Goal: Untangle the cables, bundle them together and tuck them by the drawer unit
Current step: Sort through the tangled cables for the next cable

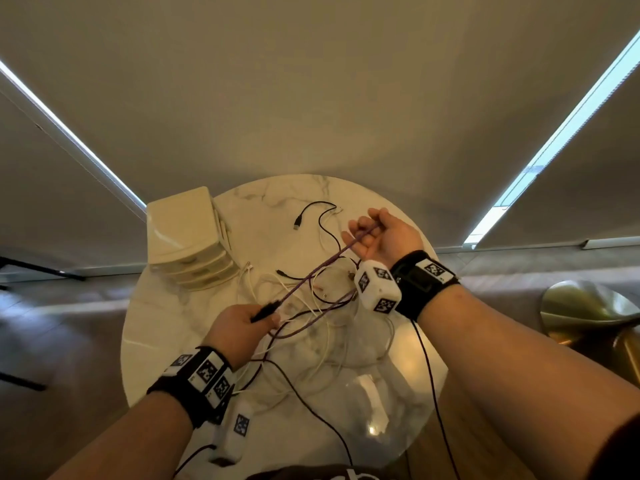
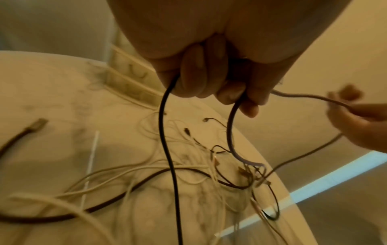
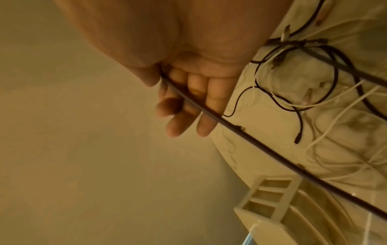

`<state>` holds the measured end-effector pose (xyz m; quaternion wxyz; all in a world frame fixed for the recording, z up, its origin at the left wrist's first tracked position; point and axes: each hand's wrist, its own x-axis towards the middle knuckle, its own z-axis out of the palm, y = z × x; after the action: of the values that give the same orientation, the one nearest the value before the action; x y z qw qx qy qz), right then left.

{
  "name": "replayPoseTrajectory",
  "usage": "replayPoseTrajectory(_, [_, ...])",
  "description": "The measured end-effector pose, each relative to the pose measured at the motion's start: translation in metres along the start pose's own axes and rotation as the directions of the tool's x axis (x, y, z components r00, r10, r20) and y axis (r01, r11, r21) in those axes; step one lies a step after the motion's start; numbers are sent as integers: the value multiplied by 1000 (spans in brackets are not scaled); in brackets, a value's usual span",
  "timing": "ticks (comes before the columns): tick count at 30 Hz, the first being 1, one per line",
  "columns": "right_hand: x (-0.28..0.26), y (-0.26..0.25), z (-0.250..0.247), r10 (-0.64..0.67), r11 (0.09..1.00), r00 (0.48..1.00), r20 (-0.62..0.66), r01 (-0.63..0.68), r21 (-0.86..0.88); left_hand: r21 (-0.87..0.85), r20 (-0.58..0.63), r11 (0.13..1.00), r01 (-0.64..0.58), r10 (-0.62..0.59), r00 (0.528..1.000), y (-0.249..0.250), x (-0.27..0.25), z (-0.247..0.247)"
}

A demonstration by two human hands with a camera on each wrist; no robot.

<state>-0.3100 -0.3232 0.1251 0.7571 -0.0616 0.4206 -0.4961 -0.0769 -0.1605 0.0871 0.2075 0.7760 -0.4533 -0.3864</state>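
Left hand (image 1: 239, 327) grips the purple cable (image 1: 311, 271) at its plug; right hand (image 1: 377, 233) at two o'clock holds it between curled fingers (image 3: 178, 106), above the tangle (image 1: 322, 327).

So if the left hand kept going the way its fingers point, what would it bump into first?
Probably the right hand. The left hand points along the purple cable stretched between them; depth is hard to judge.

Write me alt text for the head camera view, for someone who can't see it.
Two hands stretch a purple cable taut above a round marble table: the left hand grips its dark plug end, the right hand holds it further along. Below lies a tangle of white and dark cables, with a cream drawer unit at the table's left.
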Motion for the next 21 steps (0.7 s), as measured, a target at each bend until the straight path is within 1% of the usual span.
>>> replayPoseTrajectory(2, [9, -7, -5, -19, 1000, 996, -87, 20, 14, -16, -53, 998, 63, -64, 997, -17, 4, -7])
replayPoseTrajectory(4, [16, -11, -13, -28, 1000, 987, -161, 30, 9, -25, -108, 988, 151, -153, 982, -35, 8, -17])
replayPoseTrajectory(6, [18, -13, -19, -41, 999, 979, -200, 35, -36, -68, -177, 971, 231, -240, 955, -53, 13, -30])
replayPoseTrajectory(8, [15, -13, -24, -68, 992, 974, -216, 42, -122, -111, -221, 954, 280, -298, 929, -68, 16, -40])
replayPoseTrajectory(10, [9, -8, -27, -88, 974, 977, -194, 44, -221, -110, -242, 945, 307, -325, 914, -77, 19, -44])
replayPoseTrajectory(11, [4, -3, -27, -91, 961, 983, -158, 45, -273, -95, -242, 947, 306, -320, 916, -75, 19, -44])
replayPoseTrajectory(13, [-5, 10, -26, -93, 909, 995, -36, 70, -412, -50, -245, 964, 262, -266, 932, -65, 19, -42])
replayPoseTrajectory(15, [-13, 26, -27, -89, 804, 988, 129, 148, -577, -41, -277, 988, 151, -156, 948, -44, 16, -37])
replayPoseTrajectory(17, [-21, 41, -29, -64, 643, 956, 285, 258, -721, -89, -302, 996, 6, -33, 953, -11, 8, -32])
replayPoseTrajectory(19, [-29, 54, -32, -23, 429, 897, 441, 407, -806, -165, -291, 979, -122, 70, 954, 23, 2, -25])
replayPoseTrajectory(21, [-40, 63, -32, 44, 203, 827, 560, 542, -816, -243, -233, 945, -217, 160, 959, 55, -3, -19])
